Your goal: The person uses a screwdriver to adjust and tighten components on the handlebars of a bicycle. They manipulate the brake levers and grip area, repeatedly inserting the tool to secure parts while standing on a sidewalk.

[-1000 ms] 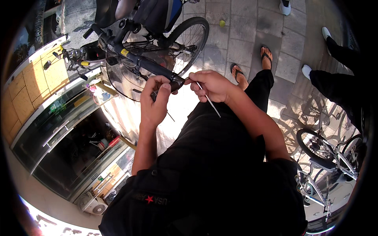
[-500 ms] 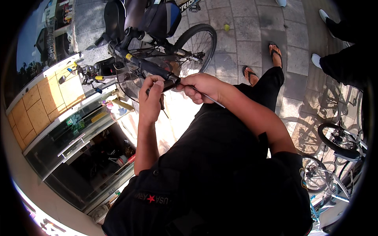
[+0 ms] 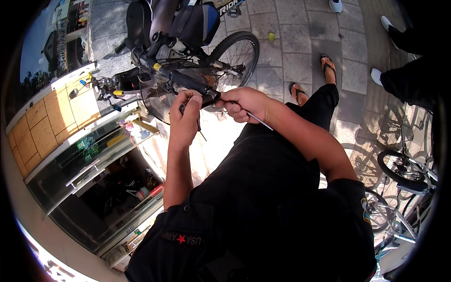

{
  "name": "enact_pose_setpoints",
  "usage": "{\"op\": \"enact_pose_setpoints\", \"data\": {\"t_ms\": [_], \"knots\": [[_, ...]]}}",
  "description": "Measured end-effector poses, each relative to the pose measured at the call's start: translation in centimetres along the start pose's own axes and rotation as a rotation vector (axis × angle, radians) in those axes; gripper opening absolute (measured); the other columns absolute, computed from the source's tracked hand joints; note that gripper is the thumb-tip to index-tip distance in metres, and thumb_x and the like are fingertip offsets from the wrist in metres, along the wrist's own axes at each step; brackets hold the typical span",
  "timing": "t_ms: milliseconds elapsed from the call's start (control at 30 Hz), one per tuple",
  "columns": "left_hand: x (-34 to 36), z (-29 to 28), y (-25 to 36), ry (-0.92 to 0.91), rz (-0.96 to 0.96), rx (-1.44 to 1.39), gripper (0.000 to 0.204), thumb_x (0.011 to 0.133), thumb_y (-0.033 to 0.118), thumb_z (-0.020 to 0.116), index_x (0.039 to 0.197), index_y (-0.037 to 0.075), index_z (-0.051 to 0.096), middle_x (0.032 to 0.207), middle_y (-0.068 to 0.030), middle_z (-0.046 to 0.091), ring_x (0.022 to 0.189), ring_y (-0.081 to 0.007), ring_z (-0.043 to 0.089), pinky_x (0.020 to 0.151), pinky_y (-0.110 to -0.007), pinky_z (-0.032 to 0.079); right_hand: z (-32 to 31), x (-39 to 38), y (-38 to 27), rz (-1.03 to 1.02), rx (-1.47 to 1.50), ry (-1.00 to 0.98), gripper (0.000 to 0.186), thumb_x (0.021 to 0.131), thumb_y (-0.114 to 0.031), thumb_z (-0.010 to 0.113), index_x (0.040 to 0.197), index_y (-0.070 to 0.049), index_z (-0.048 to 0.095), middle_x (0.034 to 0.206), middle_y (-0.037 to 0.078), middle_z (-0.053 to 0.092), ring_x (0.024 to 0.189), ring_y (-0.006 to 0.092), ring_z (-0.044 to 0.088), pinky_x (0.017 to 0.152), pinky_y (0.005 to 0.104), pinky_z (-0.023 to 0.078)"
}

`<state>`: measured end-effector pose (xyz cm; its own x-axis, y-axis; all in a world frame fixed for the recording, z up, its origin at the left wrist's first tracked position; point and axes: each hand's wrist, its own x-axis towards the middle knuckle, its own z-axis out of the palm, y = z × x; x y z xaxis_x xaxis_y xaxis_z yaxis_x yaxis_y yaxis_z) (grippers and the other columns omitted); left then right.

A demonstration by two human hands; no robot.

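Observation:
A bicycle's black handlebar (image 3: 181, 77) runs toward me from the upper left. My left hand (image 3: 184, 123) is closed round a black fitting (image 3: 211, 98) at the near end of the handlebar, thumb on top. A slim dark piece hangs below those fingers; what it belongs to is hidden. My right hand (image 3: 248, 104) grips a thin metal rod (image 3: 261, 121), like a hex key, whose long end sticks out toward my forearm. The fingertips of this hand are close against the fitting, so the rod's other end cannot be made out.
The bicycle's front wheel (image 3: 256, 49) stands just beyond my hands, with a dark bag (image 3: 192, 26) on the frame. To the left are a glass display case (image 3: 89, 164) and several small tools (image 3: 110, 89). People's shoes (image 3: 377, 76) and parked bicycles (image 3: 404, 174) are at the right.
The view has shifted slightly. Both hands have moved a little to the right with the handlebar end, and the right hand keeps hold of the rod.

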<state>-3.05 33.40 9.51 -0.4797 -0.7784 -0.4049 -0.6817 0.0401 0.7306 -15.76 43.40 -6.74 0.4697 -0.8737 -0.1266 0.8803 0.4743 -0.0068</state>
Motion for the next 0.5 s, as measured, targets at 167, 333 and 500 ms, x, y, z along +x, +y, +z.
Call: {"op": "enact_pose_setpoints", "data": {"t_ms": [167,333,500], "knots": [[0.0,0.4,0.4,-0.006,-0.024,-0.016,0.018,0.104,0.022,0.061,0.108,0.004,0.065,0.063,0.0061,0.051,0.051,-0.0015,0.041,0.048,-0.023,0.032,-0.4,0.2,1.0,-0.007,0.162,-0.025,0.032,0.115,-0.031,0.044,0.108,-0.005,0.061,0.063,-0.006,0.046,0.047,0.0067,0.035,0.042,0.0252,0.027],[0.1,0.4,0.2,0.003,-0.028,-0.012,0.02,0.105,0.023,0.06,0.107,0.004,0.064,0.062,0.0056,0.051,0.049,-0.0024,0.041,0.046,-0.023,0.033,0.0,-0.2,1.4,-0.067,0.133,0.012,0.031,0.115,-0.03,0.044,0.108,-0.005,0.06,0.063,-0.006,0.046,0.048,0.0067,0.036,0.042,0.0253,0.027],[-0.1,0.4,0.3,-0.006,-0.036,-0.024,0.02,0.105,0.024,0.059,0.107,0.004,0.064,0.064,0.0053,0.051,0.052,-0.0023,0.041,0.048,-0.023,0.032,0.5,0.0,1.4,-0.081,0.105,0.061,0.033,0.115,-0.031,0.043,0.105,-0.004,0.06,0.063,-0.005,0.046,0.047,0.0068,0.037,0.042,0.0253,0.028]]}}
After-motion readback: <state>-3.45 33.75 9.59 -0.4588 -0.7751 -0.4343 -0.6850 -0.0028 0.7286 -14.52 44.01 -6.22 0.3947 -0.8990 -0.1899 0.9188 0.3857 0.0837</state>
